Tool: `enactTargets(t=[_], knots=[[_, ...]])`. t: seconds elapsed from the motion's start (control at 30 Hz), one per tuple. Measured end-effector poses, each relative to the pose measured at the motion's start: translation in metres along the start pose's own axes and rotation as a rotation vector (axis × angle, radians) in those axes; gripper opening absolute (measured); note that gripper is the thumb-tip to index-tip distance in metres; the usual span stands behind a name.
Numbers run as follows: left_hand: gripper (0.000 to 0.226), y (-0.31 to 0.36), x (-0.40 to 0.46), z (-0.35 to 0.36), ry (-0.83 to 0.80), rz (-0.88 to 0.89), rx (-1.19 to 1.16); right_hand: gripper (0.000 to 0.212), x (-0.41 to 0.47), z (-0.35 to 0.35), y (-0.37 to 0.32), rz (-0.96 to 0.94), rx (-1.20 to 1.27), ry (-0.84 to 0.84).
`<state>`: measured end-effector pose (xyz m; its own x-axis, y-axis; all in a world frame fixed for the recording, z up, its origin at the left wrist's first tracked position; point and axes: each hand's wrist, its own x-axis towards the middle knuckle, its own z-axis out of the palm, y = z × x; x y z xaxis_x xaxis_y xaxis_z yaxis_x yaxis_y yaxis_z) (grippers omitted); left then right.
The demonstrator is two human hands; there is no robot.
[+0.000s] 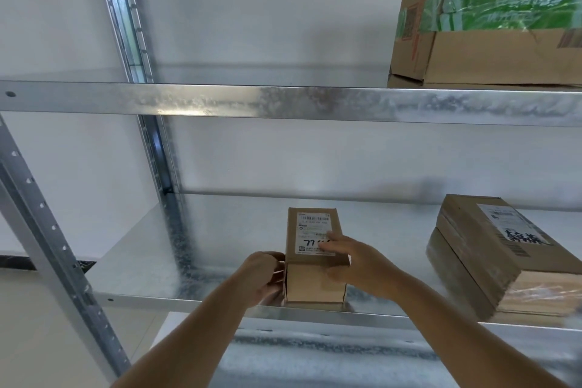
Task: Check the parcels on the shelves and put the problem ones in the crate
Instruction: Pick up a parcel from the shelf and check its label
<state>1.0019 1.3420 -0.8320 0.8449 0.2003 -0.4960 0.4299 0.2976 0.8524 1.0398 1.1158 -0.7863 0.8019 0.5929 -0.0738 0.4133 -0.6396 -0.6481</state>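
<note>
A person is standing at a galvanised grey metal shelving unit (283, 104) against a white wall, and both bare forearms are reaching up into the view toward the middle shelf (195, 246). Near the front edge of that shelf is sitting a small brown cardboard parcel (315, 274) with a white printed shipping label (313, 230) on its top face, bearing a barcode and handwritten dark digits. The left hand (263, 277) is pressing against the parcel's left side, its fingers curled at what looks like a loose flap or edge there. The right hand (356, 264) is lying over the top right of the parcel, fingers spread across the label and thumb wrapping down the near side. The parcel is resting on the shelf, not lifted. To the right on the same shelf is lying a flat brown cardboard box (491, 258) with a white label marked in heavy black handwriting, well apart from the small one. On the shelf above, at far right, is standing a large brown carton banded with green printed tape (491, 25). No crate is showing. The step in hand seems to be inspection of the small parcel; next, the hands would probably need to turn or lift it to check its sides and the left edge before deciding whether it belongs in the crate.
</note>
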Motion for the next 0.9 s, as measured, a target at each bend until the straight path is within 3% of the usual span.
enactTargets(t=[0.07,0.17,0.23,0.33,0.57,0.9], knots=[[0.037,-0.002,0.006,-0.005,0.001,0.008,-0.018,0.068,0.000,0.006,0.005,0.005,0.169,0.091],[0.030,-0.007,0.010,-0.009,0.002,0.069,-0.051,0.061,0.003,0.015,0.017,0.195,0.673,0.244],[0.036,-0.012,0.010,-0.008,-0.002,0.117,-0.084,0.063,0.009,0.025,0.032,0.322,1.008,0.246],[0.046,-0.018,0.006,-0.004,-0.039,0.162,-0.097,0.059,0.009,0.035,0.042,0.308,1.225,0.225],[0.054,-0.022,-0.004,0.002,-0.131,0.176,-0.061,0.054,0.012,0.052,0.029,0.287,1.252,0.246],[0.057,-0.005,0.011,0.015,-0.072,0.230,-0.051,0.056,0.041,0.059,0.017,0.321,1.290,0.314]])
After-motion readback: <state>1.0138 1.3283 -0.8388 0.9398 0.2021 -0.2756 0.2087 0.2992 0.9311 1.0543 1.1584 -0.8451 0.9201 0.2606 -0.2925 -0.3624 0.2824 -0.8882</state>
